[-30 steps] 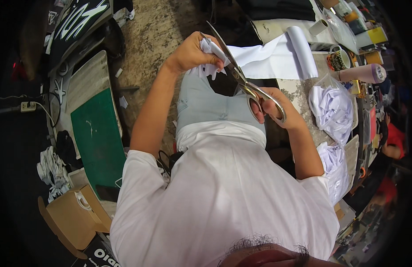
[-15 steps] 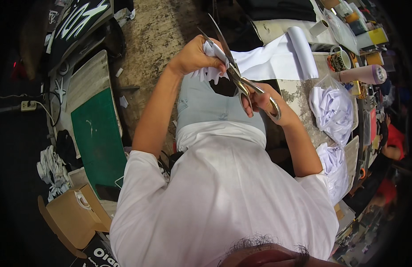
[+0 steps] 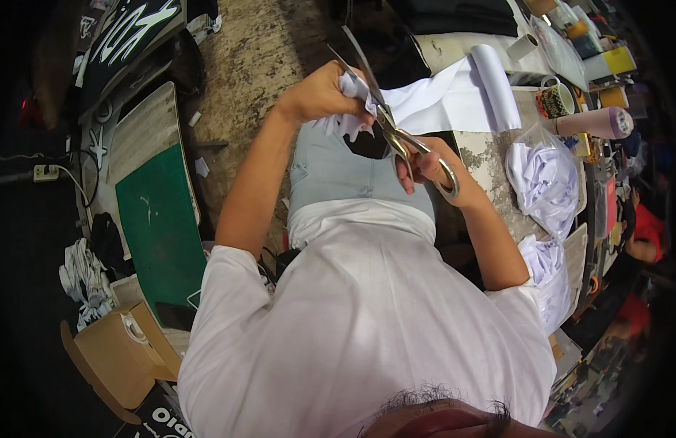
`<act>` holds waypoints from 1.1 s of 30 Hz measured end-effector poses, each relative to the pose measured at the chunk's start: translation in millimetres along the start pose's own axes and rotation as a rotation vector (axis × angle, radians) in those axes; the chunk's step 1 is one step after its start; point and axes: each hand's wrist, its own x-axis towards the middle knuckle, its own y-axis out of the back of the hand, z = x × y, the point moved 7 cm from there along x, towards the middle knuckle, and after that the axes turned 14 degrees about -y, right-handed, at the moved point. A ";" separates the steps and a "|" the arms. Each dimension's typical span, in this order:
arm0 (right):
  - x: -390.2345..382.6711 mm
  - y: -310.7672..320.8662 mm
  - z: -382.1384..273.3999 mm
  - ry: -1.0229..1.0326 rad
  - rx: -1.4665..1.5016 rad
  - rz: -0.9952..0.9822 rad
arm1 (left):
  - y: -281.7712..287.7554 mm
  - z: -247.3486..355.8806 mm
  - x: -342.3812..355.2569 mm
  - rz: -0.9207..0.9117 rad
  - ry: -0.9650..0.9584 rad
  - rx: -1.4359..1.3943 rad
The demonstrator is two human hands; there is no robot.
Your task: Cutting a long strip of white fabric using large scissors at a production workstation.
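Observation:
My left hand (image 3: pixel 319 95) is closed on the bunched end of a white fabric strip, with loose folds hanging below the fingers. In my right hand (image 3: pixel 433 164) are large metal scissors (image 3: pixel 387 123), fingers through the handle loops. Their blades are parted and point up and away, just right of my left hand, crossing the strip. Beyond the scissors the white fabric (image 3: pixel 433 100) stretches to the right and ends in a roll (image 3: pixel 496 87) on the table. Where exactly the blades meet the cloth is partly hidden.
Clear plastic bags of white cloth pieces (image 3: pixel 543 179) lie on the right. Near the roll stand a patterned mug (image 3: pixel 555 98) and a pale pink bottle (image 3: pixel 593 123). A green board (image 3: pixel 161 226) and an open cardboard box (image 3: pixel 126 354) are on the left. People in red are at far right.
The scissor blades have shifted slightly, and the folds of fabric under my left hand hang a little differently. Both hands stay in nearly the same place.

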 end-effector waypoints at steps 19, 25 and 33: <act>15.3 9.7 16.0 -0.202 -0.039 0.172 | -2.3 -47.3 -9.3 -0.062 0.083 0.055; -21.9 51.6 6.7 -0.053 -0.147 0.419 | -5.4 -54.1 -22.1 0.085 0.128 0.211; -14.7 44.1 30.3 0.104 -0.096 0.514 | -50.8 -37.5 -39.9 0.130 0.097 0.077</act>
